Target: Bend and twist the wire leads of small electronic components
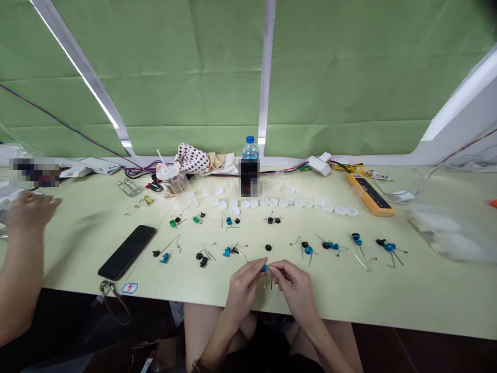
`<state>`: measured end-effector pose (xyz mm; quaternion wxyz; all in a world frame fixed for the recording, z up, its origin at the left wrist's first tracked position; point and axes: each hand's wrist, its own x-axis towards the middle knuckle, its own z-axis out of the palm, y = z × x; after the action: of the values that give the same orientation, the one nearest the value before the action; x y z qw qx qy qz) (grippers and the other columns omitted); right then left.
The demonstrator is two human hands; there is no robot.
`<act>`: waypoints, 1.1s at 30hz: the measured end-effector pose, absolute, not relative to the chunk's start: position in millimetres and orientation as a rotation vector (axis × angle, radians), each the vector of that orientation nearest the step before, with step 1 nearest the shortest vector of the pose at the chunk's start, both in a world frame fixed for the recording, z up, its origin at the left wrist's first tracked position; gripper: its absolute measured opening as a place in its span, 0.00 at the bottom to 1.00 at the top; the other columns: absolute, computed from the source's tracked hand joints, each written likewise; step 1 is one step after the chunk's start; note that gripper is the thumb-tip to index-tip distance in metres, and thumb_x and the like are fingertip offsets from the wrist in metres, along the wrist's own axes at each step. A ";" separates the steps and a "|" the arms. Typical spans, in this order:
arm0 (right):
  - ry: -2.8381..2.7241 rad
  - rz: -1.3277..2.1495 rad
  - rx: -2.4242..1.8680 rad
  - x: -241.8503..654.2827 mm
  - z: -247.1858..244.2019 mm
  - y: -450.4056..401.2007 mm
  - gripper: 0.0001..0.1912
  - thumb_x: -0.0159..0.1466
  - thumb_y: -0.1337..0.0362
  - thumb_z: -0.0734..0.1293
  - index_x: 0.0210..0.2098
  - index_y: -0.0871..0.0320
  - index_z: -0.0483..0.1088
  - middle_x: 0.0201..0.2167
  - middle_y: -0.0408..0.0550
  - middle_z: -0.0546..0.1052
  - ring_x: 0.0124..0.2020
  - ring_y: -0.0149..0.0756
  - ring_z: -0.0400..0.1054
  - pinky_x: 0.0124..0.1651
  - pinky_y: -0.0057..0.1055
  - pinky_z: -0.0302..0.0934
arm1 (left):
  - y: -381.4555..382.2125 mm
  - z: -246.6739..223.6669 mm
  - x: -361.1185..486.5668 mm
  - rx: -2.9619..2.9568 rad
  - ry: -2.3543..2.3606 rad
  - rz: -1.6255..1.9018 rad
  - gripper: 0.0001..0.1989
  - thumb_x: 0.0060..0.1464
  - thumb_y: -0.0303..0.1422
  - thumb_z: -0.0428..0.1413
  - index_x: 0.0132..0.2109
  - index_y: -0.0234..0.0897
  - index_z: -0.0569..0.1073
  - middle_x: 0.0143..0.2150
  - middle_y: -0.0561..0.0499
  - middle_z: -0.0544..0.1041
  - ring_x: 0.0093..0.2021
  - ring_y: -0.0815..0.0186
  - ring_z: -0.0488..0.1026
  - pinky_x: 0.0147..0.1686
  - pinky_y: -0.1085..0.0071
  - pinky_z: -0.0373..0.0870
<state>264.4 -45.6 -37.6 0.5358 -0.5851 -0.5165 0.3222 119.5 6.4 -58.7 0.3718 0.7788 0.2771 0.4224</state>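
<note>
Near the table's front edge, my left hand (244,290) pinches a small blue plastic piece (264,268) between thumb and fingers. My right hand (294,291) meets it from the other side with thumb and finger pressed together; what it grips is mostly hidden by the fingertips. A thin dark rod (272,283) hangs just under the fingers. Right behind my hands lies a round black cap (268,247). Groups of blue and black parts with bent thin metal rods lie around, such as a blue piece (227,252) to the left and another blue piece (308,249) to the right.
White round caps (298,203) run in a row behind the parts. Farther back stand a bottle (250,150) and a plastic cup (174,178). A phone (127,252) lies left, an orange power strip (370,194) right. Another person's hand (31,210) is at far left.
</note>
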 end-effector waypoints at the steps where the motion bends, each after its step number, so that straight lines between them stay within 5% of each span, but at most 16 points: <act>1: -1.152 0.830 -1.388 263.1 -39.1 -45.4 0.08 0.63 0.59 0.62 0.34 0.57 0.69 0.24 0.43 0.69 0.22 0.29 0.61 0.25 0.25 0.57 | 6.8 -58.8 119.3 1.999 0.718 1.086 0.19 0.60 0.25 0.45 0.56 0.42 0.67 0.51 0.45 0.73 0.48 0.65 0.72 0.46 0.67 0.72; 10: -0.978 0.946 -1.328 262.2 -43.3 -44.8 0.13 0.64 0.57 0.61 0.32 0.59 0.70 0.20 0.41 0.67 0.20 0.28 0.60 0.25 0.25 0.57 | 6.5 -59.8 122.4 1.929 0.811 1.061 0.16 0.58 0.27 0.48 0.51 0.41 0.72 0.46 0.46 0.76 0.44 0.66 0.74 0.45 0.69 0.72; 15: -1.233 0.879 -1.256 266.6 -39.1 -45.4 0.14 0.66 0.60 0.58 0.43 0.58 0.72 0.29 0.46 0.72 0.28 0.31 0.65 0.33 0.28 0.62 | 7.0 -61.3 121.3 1.824 0.863 1.030 0.15 0.58 0.28 0.49 0.50 0.38 0.72 0.41 0.46 0.78 0.36 0.67 0.75 0.40 0.70 0.73; 19: -1.374 0.900 -1.228 272.6 -37.9 -44.6 0.15 0.65 0.61 0.60 0.48 0.55 0.71 0.36 0.49 0.73 0.33 0.33 0.67 0.34 0.29 0.64 | 7.7 -62.4 119.4 1.770 0.890 1.001 0.15 0.58 0.27 0.48 0.50 0.38 0.73 0.43 0.45 0.77 0.40 0.65 0.75 0.42 0.68 0.73; 28: -1.363 0.729 -1.306 273.3 -35.2 -37.0 0.13 0.65 0.60 0.60 0.34 0.57 0.75 0.30 0.48 0.71 0.26 0.31 0.64 0.28 0.28 0.61 | 7.8 -59.3 120.5 1.778 0.773 1.006 0.15 0.58 0.30 0.48 0.50 0.39 0.73 0.44 0.45 0.77 0.39 0.66 0.74 0.39 0.70 0.73; 33: -1.148 0.866 -1.309 269.2 -40.5 -34.0 0.17 0.63 0.59 0.62 0.50 0.57 0.65 0.26 0.43 0.71 0.23 0.30 0.64 0.25 0.26 0.62 | 7.1 -56.0 120.6 1.790 0.779 0.972 0.15 0.58 0.29 0.49 0.50 0.39 0.73 0.44 0.46 0.77 0.40 0.66 0.74 0.41 0.70 0.72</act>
<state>269.2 -34.0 -40.5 0.5633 -0.5560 -0.4879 0.3680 120.6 7.1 -56.0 0.4619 0.7280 0.3169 0.3953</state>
